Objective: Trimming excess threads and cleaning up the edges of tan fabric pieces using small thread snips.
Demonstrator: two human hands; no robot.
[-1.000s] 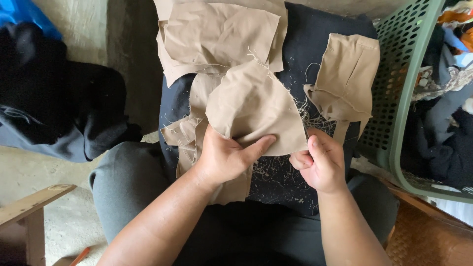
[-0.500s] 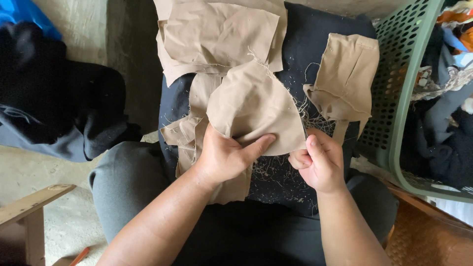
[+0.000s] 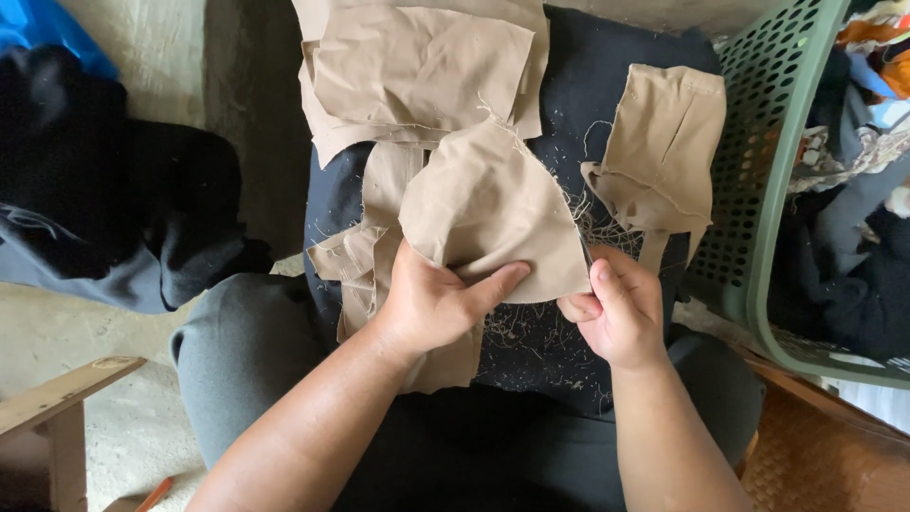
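My left hand (image 3: pixel 439 301) grips a rounded tan fabric piece (image 3: pixel 488 213) by its lower edge, thumb lying across it. My right hand (image 3: pixel 618 315) pinches the same piece at its lower right corner, fingers curled; a thin dark tool tip may show above the fingers, too small to tell. The piece lies over a dark cloth (image 3: pixel 607 114) spread on my lap, strewn with loose threads (image 3: pixel 588 223). A stack of flat tan pieces (image 3: pixel 417 71) sits beyond, and a folded tan piece (image 3: pixel 664 142) lies to the right.
A green perforated laundry basket (image 3: pixel 763 180) holding mixed clothes stands at the right. A dark garment heap (image 3: pixel 104 209) lies on the concrete floor at left, with blue cloth (image 3: pixel 38 28) behind. A wooden piece (image 3: pixel 57 403) sits bottom left.
Both hands have stayed almost still on the tan piece; the fabric edge has shifted only slightly.
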